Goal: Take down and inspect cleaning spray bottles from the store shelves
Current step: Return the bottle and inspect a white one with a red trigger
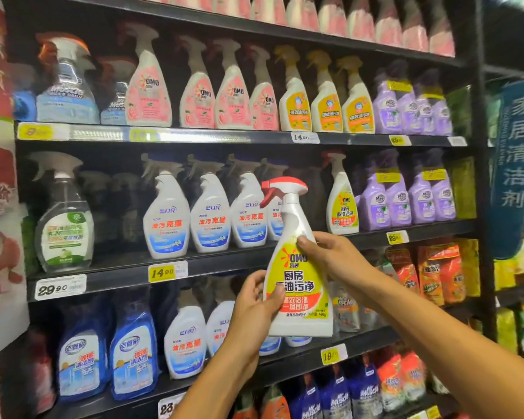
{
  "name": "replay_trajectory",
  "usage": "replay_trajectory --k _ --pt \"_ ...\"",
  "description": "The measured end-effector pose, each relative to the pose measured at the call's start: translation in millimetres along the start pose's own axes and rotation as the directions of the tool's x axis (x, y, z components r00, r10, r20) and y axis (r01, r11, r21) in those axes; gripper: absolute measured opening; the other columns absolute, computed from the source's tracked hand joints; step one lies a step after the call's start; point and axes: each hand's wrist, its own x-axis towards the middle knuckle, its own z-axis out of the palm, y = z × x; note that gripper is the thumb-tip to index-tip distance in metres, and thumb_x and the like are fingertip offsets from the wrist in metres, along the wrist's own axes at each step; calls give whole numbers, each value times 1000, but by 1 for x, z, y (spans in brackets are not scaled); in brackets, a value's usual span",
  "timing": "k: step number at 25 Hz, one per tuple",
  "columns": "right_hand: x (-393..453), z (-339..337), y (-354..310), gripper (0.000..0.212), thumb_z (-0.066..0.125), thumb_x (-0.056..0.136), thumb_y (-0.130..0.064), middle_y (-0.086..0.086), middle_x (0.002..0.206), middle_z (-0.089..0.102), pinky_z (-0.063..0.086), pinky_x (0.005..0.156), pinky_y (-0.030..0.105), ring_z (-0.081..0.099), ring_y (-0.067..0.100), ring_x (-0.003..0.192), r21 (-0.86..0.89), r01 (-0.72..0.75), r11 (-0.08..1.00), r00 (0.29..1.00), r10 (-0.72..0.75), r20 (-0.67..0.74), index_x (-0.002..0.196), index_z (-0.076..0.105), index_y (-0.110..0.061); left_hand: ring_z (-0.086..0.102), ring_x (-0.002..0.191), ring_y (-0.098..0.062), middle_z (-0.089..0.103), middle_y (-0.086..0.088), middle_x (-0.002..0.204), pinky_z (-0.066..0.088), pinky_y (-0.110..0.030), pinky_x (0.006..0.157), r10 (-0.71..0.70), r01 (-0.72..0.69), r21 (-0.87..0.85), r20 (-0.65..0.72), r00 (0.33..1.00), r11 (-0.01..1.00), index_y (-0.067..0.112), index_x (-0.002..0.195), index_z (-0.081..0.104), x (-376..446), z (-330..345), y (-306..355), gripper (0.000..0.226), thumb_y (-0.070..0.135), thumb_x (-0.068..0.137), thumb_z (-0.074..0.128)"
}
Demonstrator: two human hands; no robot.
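A white OMO spray bottle [297,276] with a red trigger and a yellow and red label is held upright in front of the shelves, label facing me. My left hand [254,306] grips its lower left side, thumb across the label. My right hand [333,255] holds its right shoulder just below the neck. One matching OMO bottle [342,204] stands on the middle shelf behind it, with an empty gap to its left.
Dark shelves [224,267] carry rows of spray bottles: pink OMO bottles [233,98] and yellow-label ones [327,107] above, white and blue bottles [167,219] on the middle shelf, purple bottles [403,201] at the right, blue bottles [133,355] below. A blue aisle sign [515,164] hangs at the right.
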Motion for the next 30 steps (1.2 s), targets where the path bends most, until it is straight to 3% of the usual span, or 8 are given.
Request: replay_trajectory --k 4,10,18,21,26,30 --pt "36 -45 23 38 67 92 -39 7 96 77 61 73 40 75 25 86 -39 -29 999 999 27 -41 114 62 -9 74 91 -23 76 -5 102 59 -36 75 -22 21 -8 -96 995 1000 14 112 61 41 38 -18 22 13 91 66" --pt "92 -115 60 30 72 88 -16 10 103 77 60 84 45 74 30 94 145 -56 988 995 44 87 117 65 -11 74 92 -23 75 -6 104 59 -38 78 1 15 87 -175 985 996 15 110 63 106 89 -44 22 17 89 68" --pt "182 -147 80 17 67 93 -17 3 94 78 61 73 38 76 24 85 133 16 991 998 -25 64 110 69 -18 72 96 -21 72 -3 111 58 -44 88 24 27 315 -156 987 949 22 114 60 190 104 -41 25 24 91 68" --pt "212 -145 76 13 64 95 -17 3 92 78 61 71 36 76 23 83 129 38 991 997 -47 62 107 68 -19 72 94 -17 72 1 110 60 -38 83 -6 51 391 -116 993 919 26 114 60 219 95 -26 26 23 90 69" --pt "244 -138 69 12 61 97 -15 9 98 77 61 80 43 75 27 87 131 55 990 998 -57 15 107 68 -16 70 87 -14 70 -4 104 58 -27 71 85 -41 555 -53 995 831 14 115 63 262 77 -12 29 12 87 72" --pt "258 -135 72 19 60 98 -15 5 102 76 61 72 35 74 23 88 62 76 995 997 -75 -21 115 65 -20 69 86 -21 69 -5 97 61 -40 73 145 -88 631 -39 989 770 19 106 62 291 66 -21 26 10 84 74"
